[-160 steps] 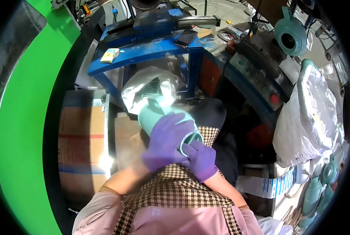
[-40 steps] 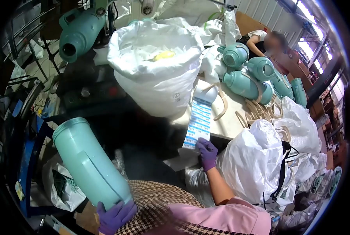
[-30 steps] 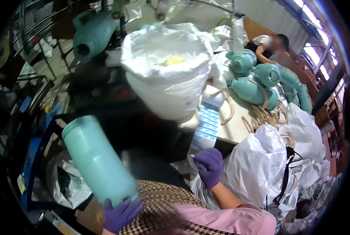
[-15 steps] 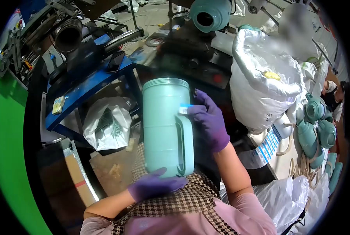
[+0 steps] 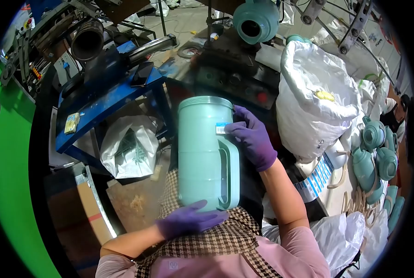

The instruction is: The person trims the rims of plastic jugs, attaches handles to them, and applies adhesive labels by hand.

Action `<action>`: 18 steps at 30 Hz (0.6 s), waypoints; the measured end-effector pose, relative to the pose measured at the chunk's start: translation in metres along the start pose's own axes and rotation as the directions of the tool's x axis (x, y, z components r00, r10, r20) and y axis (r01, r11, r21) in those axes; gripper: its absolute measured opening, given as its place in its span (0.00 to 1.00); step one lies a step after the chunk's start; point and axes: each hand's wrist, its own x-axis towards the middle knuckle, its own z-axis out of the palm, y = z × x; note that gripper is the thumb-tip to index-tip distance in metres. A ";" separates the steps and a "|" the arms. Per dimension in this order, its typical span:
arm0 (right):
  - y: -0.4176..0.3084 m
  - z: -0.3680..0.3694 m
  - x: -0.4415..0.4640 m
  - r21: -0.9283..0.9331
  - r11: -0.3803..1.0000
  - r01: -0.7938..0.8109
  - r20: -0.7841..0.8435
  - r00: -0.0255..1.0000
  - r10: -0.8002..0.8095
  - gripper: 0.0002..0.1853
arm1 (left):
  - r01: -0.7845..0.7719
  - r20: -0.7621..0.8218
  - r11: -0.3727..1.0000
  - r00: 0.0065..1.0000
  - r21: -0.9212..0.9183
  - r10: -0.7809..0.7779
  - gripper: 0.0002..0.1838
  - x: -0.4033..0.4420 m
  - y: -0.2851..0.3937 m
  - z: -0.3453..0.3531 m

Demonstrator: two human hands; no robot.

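A pale green cylindrical body (image 5: 200,157) with a side handle stands upright over my lap, its threaded rim at the top. My left hand (image 5: 191,219), in a purple glove, supports its bottom end with the fingers spread under and against it. Near the upper right of the body, my right hand (image 5: 253,138), also gloved, presses a small blue and white label (image 5: 221,128) to the surface, above the handle. Its fingers are bent round the edge. A strip of labels (image 5: 314,181) hangs from a roll at the right.
A blue bench (image 5: 109,109) with a phone (image 5: 142,74) stands at the left, a white bag (image 5: 129,147) of green pieces beside it. A large white sack (image 5: 314,106) is at the right, near several green bodies (image 5: 365,169). Another green body (image 5: 255,21) hangs above.
The view has swung back left from the label roll. My right hand has brought a label from the strip to the body, and the label now lies against it. The body is now upright.
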 end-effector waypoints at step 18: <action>0.092 -0.072 0.092 -0.722 0.563 0.402 0.153 0.886 -0.437 0.47 | 0.866 0.865 -0.083 0.498 -0.493 0.058 0.49 -0.011 -0.150 -0.092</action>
